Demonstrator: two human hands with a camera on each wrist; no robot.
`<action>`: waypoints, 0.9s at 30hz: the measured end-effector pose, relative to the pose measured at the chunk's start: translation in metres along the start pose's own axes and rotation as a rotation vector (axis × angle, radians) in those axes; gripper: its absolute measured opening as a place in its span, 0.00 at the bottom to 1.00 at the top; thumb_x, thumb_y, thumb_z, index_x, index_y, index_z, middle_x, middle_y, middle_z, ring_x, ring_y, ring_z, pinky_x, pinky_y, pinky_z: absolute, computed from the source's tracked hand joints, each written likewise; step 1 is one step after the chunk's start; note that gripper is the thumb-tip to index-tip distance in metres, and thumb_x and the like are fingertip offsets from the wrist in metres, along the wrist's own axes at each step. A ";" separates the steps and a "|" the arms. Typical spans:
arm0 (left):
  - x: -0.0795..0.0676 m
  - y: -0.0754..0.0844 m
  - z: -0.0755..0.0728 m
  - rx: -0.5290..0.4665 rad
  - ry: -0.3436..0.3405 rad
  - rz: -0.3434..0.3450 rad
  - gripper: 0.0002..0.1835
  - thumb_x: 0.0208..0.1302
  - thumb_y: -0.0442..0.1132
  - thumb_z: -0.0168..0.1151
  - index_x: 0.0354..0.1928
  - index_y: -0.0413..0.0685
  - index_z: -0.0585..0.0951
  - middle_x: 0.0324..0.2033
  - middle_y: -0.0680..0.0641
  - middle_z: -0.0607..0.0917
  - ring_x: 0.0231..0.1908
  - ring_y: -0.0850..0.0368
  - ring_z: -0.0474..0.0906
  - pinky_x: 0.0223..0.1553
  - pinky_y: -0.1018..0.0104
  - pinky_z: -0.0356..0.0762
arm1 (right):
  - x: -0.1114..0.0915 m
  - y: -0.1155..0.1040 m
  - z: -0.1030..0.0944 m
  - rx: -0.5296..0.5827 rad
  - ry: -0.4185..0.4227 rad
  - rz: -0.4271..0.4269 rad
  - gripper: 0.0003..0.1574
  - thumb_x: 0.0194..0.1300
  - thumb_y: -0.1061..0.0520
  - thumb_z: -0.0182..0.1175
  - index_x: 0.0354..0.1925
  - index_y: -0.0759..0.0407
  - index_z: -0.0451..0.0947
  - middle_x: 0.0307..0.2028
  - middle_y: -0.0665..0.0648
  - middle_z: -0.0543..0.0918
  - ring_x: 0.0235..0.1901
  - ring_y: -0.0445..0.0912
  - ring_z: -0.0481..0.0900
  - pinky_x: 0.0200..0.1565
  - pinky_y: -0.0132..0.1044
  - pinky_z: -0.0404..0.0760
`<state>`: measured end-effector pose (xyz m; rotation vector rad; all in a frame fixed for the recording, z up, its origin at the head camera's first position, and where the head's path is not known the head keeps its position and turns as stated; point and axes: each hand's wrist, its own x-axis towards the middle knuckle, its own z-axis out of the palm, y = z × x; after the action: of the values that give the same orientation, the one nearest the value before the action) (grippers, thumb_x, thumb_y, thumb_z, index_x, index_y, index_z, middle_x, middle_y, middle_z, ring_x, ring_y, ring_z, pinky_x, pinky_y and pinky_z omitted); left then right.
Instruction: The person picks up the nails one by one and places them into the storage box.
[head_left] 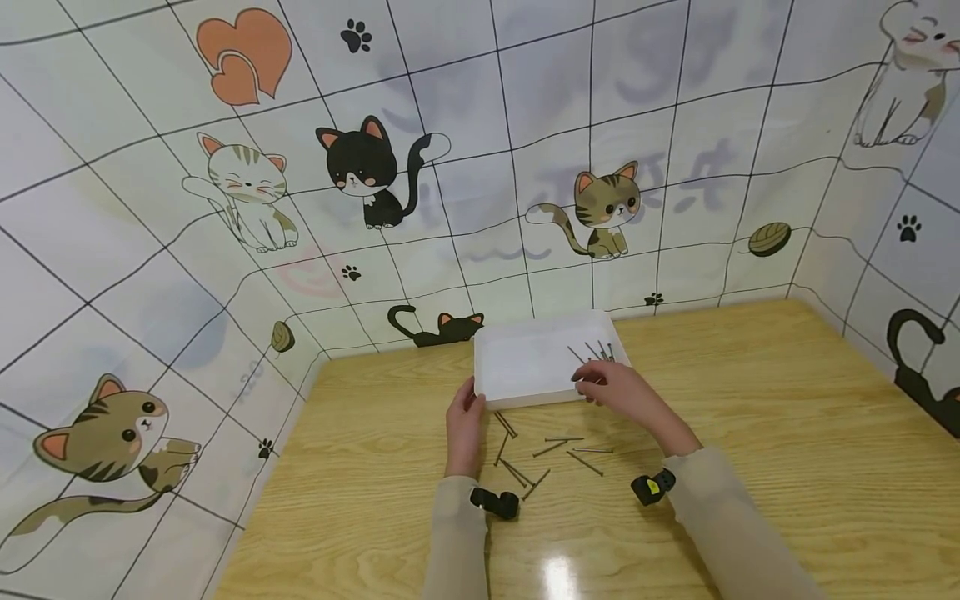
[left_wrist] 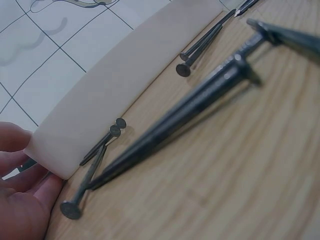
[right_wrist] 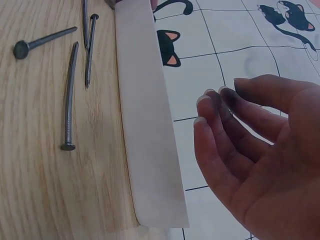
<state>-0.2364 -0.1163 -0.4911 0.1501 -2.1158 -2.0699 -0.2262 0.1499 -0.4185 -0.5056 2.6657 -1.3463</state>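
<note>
A shallow white box stands on the table near the wall. My left hand grips its front left corner; in the left wrist view the fingers bend about that corner. Over the box's right front edge is my right hand, its fingers loosely curved. The right wrist view shows nothing between those fingers. Several nails lie inside the box at its right end, partly hidden by the right hand. More loose nails are scattered on the table in front of the box, between my forearms.
The wooden table meets a wall covering printed with cats and grid lines at the back and sides. Each wrist carries a black strapped camera, one at the left cuff and one at the right cuff.
</note>
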 end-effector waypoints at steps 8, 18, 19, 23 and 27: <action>0.001 -0.003 0.003 -0.011 -0.011 0.002 0.23 0.65 0.37 0.49 0.62 0.48 0.65 0.59 0.45 0.67 0.59 0.52 0.61 0.58 0.57 0.59 | -0.007 0.000 0.002 -0.004 0.007 -0.015 0.20 0.64 0.51 0.52 0.49 0.62 0.74 0.37 0.55 0.79 0.34 0.50 0.77 0.33 0.38 0.76; 0.000 -0.002 0.004 0.000 -0.001 -0.009 0.23 0.65 0.38 0.50 0.62 0.49 0.65 0.59 0.47 0.68 0.58 0.55 0.62 0.58 0.58 0.60 | -0.011 0.002 0.008 -0.013 -0.022 -0.009 0.19 0.63 0.50 0.54 0.48 0.59 0.74 0.39 0.54 0.78 0.37 0.49 0.76 0.35 0.39 0.75; 0.000 -0.002 0.003 0.004 0.000 -0.009 0.23 0.65 0.38 0.50 0.62 0.49 0.65 0.59 0.47 0.68 0.59 0.55 0.62 0.58 0.58 0.60 | -0.011 0.002 0.009 -0.015 -0.029 -0.008 0.19 0.62 0.50 0.54 0.48 0.59 0.75 0.39 0.54 0.78 0.38 0.48 0.76 0.36 0.40 0.75; 0.002 -0.004 0.001 0.015 0.011 -0.019 0.23 0.65 0.39 0.50 0.63 0.49 0.65 0.59 0.48 0.68 0.59 0.57 0.62 0.58 0.59 0.60 | -0.011 0.002 0.012 -0.028 -0.077 -0.013 0.21 0.62 0.49 0.55 0.50 0.59 0.73 0.39 0.53 0.78 0.41 0.48 0.75 0.40 0.43 0.74; 0.002 -0.005 0.001 0.007 0.016 -0.024 0.23 0.64 0.39 0.51 0.62 0.50 0.66 0.58 0.49 0.69 0.58 0.58 0.62 0.57 0.60 0.60 | -0.011 0.003 0.016 -0.018 -0.121 0.008 0.23 0.61 0.52 0.56 0.52 0.61 0.72 0.39 0.53 0.78 0.41 0.48 0.75 0.40 0.43 0.74</action>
<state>-0.2392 -0.1160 -0.4956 0.1929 -2.1225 -2.0678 -0.2128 0.1427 -0.4312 -0.5591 2.5813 -1.2490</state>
